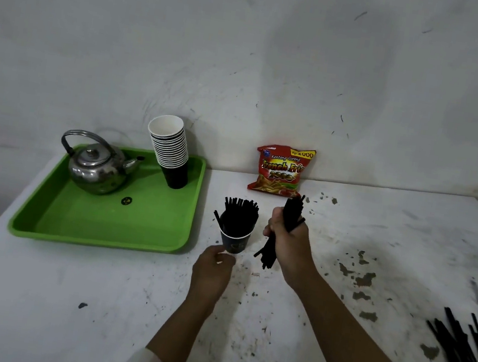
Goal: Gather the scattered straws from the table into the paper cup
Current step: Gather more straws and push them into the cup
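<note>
Beside the cup (234,242), the right hand (286,239) clenches a bundle of straws (281,233) nearly upright, tops tilted right; the left hand (212,266) seemingly grips the cup's base.

Two hands show. One paper cup (234,242) stands at table centre; one stack of cups (171,149), too tight to count, at ten o'clock. One kettle (97,164), one tray (107,223), one snack bag (282,170). Three groups of straws, singly uncountable.

A scuffed white wall (250,58) rises behind a chipped, stained white table (379,232) in dim light.
</note>
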